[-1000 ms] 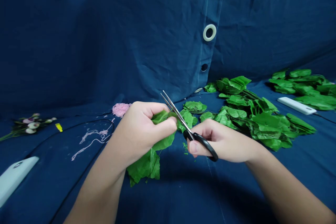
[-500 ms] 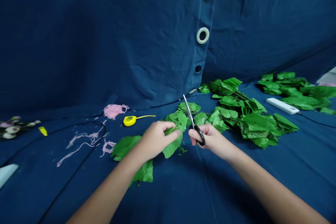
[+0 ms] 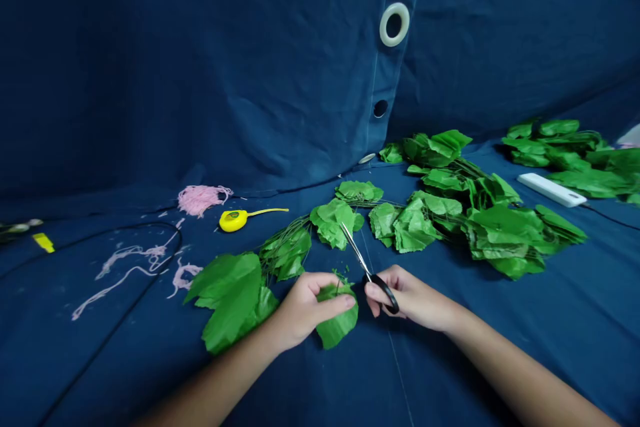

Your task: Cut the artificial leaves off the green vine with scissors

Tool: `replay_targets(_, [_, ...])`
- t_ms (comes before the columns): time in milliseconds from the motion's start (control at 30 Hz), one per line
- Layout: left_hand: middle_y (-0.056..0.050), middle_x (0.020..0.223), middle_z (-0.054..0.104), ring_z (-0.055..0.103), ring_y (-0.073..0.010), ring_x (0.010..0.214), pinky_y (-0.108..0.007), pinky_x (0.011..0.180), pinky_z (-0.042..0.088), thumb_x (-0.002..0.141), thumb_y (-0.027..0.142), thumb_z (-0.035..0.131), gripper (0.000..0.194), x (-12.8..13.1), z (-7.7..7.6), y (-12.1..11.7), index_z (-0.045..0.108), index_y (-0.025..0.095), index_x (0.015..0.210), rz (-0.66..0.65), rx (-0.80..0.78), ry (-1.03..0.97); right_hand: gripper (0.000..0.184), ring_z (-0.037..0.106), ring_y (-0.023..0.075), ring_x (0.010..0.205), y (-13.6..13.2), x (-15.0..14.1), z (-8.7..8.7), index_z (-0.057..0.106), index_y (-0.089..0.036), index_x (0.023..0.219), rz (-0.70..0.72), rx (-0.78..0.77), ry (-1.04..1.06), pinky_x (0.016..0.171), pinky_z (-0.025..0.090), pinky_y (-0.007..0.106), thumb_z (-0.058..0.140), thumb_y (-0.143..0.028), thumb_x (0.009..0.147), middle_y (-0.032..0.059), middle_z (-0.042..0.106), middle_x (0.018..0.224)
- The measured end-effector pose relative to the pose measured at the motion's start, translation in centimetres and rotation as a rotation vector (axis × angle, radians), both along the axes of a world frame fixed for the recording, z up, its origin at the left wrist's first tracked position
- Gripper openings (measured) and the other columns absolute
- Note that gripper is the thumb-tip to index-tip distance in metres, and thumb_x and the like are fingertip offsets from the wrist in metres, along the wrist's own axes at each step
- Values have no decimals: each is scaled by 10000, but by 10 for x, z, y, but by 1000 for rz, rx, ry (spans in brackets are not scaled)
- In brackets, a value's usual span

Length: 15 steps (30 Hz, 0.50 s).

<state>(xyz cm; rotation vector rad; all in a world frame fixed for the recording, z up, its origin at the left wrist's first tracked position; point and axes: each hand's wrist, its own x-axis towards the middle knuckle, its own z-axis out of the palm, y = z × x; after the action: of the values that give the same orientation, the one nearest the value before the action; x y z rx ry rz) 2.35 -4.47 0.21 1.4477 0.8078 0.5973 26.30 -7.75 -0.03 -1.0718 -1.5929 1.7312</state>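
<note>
Two bare hands in view, both gripping. Right hand (image 3: 413,300) grasps black-handled steel scissors (image 3: 384,291), blades angled up and away toward the leaves; grip closed on the handles, fingers curled around the loops. Left hand (image 3: 303,313) clenches a single green artificial leaf (image 3: 337,325) between thumb and fingers; the leaf sits just left of the scissors' handles, crumbs of green on its upper edge.

Left of the scissors: a bunch of wire-stemmed green leaves (image 3: 285,253), broad green leaves (image 3: 230,300) beside the left wrist, a yellow oval plastic case (image 3: 234,219) with thin yellow cord, a tangle of pink yarn (image 3: 200,199). Right of the scissors: a long heap of green leaves (image 3: 495,233), a white rectangular power bank (image 3: 553,189). Beyond the scissors: a white plastic grommet (image 3: 394,24) in dark blue cloth (image 3: 225,80).
</note>
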Motion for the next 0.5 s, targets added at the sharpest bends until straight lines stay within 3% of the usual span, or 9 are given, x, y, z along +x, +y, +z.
replay_targets(200, [19,663,524,467,-118,627,-245,621,371,880,460,730,364,-1,-2,5,581,158,741,52,-25,-38,539,420,61,640,0,-2,-3,728,-67,816,-142,59,-46,609,328,173,732,-604,857,-2,515,689])
replay_targets(367, [21,683,533,477,-115,640,-244,632,371,882,447,733,351,-2,-4,6,583,154,759,20,-50,-48,511,494,96,783,4,1,-5,768,-129,1076,-177,63,-114,722,411,203,850,-521,759,40,592,978])
replay_targets(500, [20,691,528,487,-125,658,-259,647,382,898,431,717,342,-4,-3,6,570,163,745,14,-67,-52,472,475,89,740,6,4,-1,769,-102,1012,-223,88,-97,695,397,200,856,-493,761,32,587,885])
